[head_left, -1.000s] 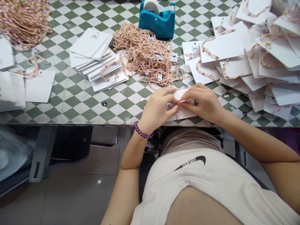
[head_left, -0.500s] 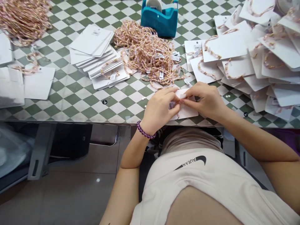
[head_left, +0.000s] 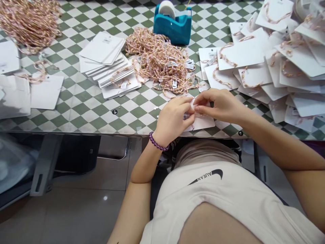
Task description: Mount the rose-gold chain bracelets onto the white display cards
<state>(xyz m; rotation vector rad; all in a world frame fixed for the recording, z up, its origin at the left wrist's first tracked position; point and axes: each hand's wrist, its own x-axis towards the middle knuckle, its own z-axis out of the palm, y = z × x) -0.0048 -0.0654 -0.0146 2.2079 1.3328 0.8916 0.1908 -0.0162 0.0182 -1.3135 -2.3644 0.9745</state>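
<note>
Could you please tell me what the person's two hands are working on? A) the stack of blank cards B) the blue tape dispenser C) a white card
C: the left hand and right hand pinch at a white card near the table's edge.

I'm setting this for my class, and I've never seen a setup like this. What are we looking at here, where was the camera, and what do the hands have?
There is no machine here. These are a person's own bare hands, filmed by a camera worn on the head, looking forward and down. The left hand, with a purple bead bracelet at the wrist, and the right hand both pinch a white card at the edge of a green-and-white checked table. Just ahead lies a heap of pink-and-gold bead bracelets. Beyond it stands a blue tape dispenser. To the left is a stack of white cards, and to the right are cards with bracelets on them.
</note>
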